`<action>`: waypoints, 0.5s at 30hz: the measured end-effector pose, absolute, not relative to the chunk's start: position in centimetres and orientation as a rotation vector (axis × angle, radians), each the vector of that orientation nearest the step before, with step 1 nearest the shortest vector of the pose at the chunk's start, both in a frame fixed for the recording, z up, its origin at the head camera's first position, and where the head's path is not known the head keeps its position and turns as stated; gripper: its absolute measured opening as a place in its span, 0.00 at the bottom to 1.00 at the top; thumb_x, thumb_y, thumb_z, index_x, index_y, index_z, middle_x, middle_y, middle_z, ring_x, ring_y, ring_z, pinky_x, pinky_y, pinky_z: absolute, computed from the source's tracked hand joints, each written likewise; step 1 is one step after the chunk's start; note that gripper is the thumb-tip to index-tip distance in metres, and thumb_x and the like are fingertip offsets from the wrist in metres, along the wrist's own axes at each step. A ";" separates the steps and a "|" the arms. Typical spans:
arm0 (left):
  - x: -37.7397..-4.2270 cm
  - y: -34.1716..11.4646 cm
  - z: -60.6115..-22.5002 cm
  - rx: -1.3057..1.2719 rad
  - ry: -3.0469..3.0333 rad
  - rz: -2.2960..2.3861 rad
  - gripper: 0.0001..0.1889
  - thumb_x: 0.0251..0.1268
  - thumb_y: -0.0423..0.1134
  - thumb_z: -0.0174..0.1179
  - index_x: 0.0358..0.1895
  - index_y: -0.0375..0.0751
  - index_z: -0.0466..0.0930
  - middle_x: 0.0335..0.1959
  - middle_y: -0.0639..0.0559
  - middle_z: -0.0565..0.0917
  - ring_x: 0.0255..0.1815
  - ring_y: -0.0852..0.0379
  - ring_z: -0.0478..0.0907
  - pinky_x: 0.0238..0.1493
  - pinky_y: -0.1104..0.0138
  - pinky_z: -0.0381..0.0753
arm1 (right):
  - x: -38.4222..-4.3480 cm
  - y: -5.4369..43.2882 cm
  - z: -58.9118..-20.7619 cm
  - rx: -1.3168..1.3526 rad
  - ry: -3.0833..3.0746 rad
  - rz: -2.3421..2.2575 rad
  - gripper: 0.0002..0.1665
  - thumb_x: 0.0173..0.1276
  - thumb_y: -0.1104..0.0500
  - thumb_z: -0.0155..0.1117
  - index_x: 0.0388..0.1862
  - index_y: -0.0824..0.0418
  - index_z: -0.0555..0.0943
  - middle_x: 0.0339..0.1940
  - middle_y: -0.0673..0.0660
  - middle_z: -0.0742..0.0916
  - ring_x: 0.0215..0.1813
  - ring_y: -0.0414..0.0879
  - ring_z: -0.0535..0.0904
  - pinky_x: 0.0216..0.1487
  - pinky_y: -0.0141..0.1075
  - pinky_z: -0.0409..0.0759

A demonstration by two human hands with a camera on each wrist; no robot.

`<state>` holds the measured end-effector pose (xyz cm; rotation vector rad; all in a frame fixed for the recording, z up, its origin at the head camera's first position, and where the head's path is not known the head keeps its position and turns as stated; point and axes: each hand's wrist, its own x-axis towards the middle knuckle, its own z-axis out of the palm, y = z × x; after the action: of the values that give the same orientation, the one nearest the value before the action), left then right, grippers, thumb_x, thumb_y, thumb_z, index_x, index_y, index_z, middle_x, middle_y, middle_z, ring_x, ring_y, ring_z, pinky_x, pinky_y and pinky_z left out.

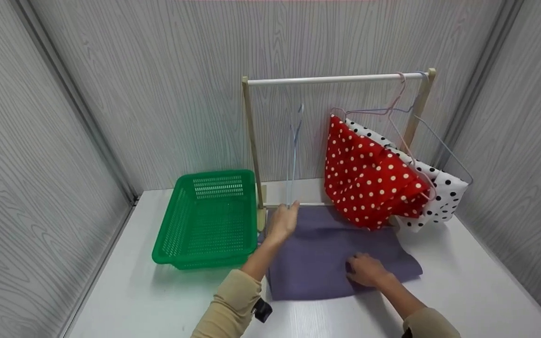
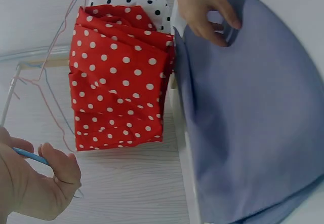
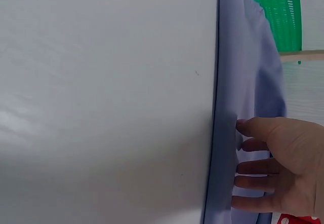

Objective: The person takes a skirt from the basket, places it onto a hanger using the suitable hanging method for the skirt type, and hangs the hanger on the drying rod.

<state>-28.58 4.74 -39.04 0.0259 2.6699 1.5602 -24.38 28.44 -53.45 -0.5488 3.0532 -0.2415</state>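
Observation:
My left hand (image 1: 283, 221) holds a thin light-blue clothes hanger (image 1: 295, 155) upright by its lower end, hook upward. In the left wrist view the thumb and fingers curl round the blue hanger bar (image 2: 31, 155). A purple cloth (image 1: 315, 263) lies spread on the white table beneath both hands. On the cloth's right part is my right hand (image 1: 367, 270), its fingertips down on the fabric. A small fold of the purple cloth (image 3: 225, 148) rises between its thumb and fingers in the right wrist view.
A green plastic basket (image 1: 204, 260) stands left of the cloth. Behind is a rack with a white rail (image 1: 327, 80) and wooden posts. A red polka-dot cloth (image 1: 364, 173) and a white black-dotted cloth (image 1: 451, 197) hang at its right on pink and blue hangers.

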 end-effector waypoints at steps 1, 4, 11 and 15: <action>-28.3 4.4 -39.6 0.028 2.673 1.548 0.28 0.70 0.50 0.40 0.51 0.23 0.72 0.46 0.31 0.77 0.50 0.38 0.74 0.50 0.52 0.71 | -24.4 28.1 -53.3 -0.564 3.057 -0.230 0.18 0.56 0.57 0.69 0.38 0.70 0.79 0.35 0.62 0.79 0.41 0.59 0.76 0.40 0.53 0.76; -27.6 3.4 -41.0 0.011 2.616 1.552 0.27 0.71 0.49 0.40 0.50 0.23 0.71 0.42 0.33 0.77 0.41 0.40 0.76 0.38 0.54 0.77 | -24.5 26.4 -52.9 -0.690 3.076 -0.200 0.17 0.56 0.54 0.69 0.36 0.67 0.79 0.31 0.59 0.78 0.38 0.55 0.75 0.35 0.50 0.76; -26.3 1.5 -43.8 0.006 2.569 1.484 0.31 0.71 0.53 0.41 0.54 0.22 0.70 0.37 0.37 0.77 0.27 0.48 0.75 0.20 0.63 0.74 | -24.6 20.4 -52.4 -1.092 3.039 -0.124 0.18 0.52 0.45 0.70 0.30 0.58 0.78 0.25 0.50 0.74 0.30 0.45 0.70 0.25 0.37 0.69; -25.8 0.9 -44.8 -0.004 2.574 1.464 0.33 0.69 0.56 0.43 0.52 0.23 0.73 0.40 0.37 0.79 0.34 0.46 0.77 0.28 0.60 0.77 | -24.1 16.7 -52.6 -1.163 3.024 0.026 0.27 0.49 0.40 0.70 0.40 0.58 0.81 0.30 0.53 0.78 0.34 0.47 0.74 0.29 0.39 0.74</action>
<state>-25.83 0.92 -44.80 -0.0042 2.5743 1.4639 -24.05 16.66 -52.62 -1.1634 3.0236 0.0260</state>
